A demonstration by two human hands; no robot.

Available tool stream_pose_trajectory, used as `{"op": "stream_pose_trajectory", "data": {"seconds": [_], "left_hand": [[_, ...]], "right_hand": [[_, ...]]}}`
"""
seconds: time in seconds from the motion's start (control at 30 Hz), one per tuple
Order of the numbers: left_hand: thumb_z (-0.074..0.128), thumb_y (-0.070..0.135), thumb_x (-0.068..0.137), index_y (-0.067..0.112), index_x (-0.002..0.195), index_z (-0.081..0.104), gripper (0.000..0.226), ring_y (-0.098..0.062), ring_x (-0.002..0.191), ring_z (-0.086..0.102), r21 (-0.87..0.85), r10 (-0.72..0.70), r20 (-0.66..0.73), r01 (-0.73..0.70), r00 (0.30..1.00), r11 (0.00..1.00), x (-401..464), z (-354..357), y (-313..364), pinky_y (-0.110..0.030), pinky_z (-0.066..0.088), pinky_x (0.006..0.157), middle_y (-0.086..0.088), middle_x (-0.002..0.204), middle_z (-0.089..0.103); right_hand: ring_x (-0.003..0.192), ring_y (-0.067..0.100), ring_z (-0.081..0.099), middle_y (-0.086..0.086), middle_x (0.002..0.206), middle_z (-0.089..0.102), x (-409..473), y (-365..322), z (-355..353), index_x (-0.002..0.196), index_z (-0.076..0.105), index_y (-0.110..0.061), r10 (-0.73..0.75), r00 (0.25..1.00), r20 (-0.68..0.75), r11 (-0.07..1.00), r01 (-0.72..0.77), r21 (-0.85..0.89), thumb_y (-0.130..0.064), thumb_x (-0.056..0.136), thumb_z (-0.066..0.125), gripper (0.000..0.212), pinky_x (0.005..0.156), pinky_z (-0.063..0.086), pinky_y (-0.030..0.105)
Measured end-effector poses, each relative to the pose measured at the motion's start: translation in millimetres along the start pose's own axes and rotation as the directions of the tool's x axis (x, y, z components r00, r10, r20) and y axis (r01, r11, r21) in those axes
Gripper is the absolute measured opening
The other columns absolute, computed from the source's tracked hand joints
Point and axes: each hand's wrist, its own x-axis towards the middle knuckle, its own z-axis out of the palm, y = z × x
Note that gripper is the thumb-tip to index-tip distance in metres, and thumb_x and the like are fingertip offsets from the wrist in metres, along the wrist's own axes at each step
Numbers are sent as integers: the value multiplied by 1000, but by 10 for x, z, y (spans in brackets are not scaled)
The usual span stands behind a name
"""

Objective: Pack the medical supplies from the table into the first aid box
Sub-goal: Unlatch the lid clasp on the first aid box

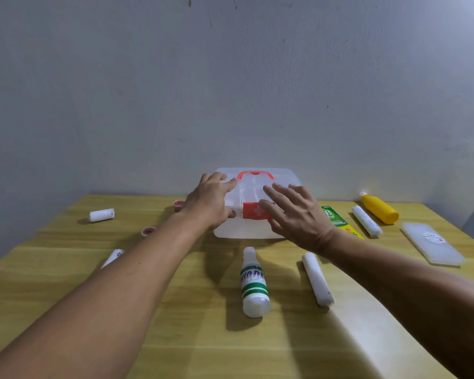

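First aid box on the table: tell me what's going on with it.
A person has both hands at the closed first aid box: the left hand rests on its lid, the right hand is spread open over the red latch. Nothing is packed yet; the white bottle, gauze roll and yellow bottle lie on the table.

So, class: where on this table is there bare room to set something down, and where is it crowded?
Free: the near table edge in front of the white bottle, and the left stretch between the short white roll and the wall. Crowded: right of the first aid box, where the green carton, yellow bottle and flat case cluster.
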Motion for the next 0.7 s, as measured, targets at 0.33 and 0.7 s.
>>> {"op": "stream_pose_trajectory", "data": {"seconds": [0.33,0.7], "left_hand": [[74,33,80,19,147,36,78,-20,140,25,16,5,38,-6,999,1000,54,-29,0,-42,35,110,-1,150,35],[72,33,82,22,149,30,80,-21,144,21,-28,-1,21,1,1000,1000,7,6,-22,-44,33,113,-1,156,28]], "right_hand": [[110,38,63,21,123,65,-39,-18,98,112,63,-8,42,999,-14,999,-42,2,-19,85,66,29,85,52,50],[111,41,62,25,123,64,-79,-3,107,117,59,-3,-28,998,-55,1000,27,-12,-24,89,56,35,85,51,54]]}}
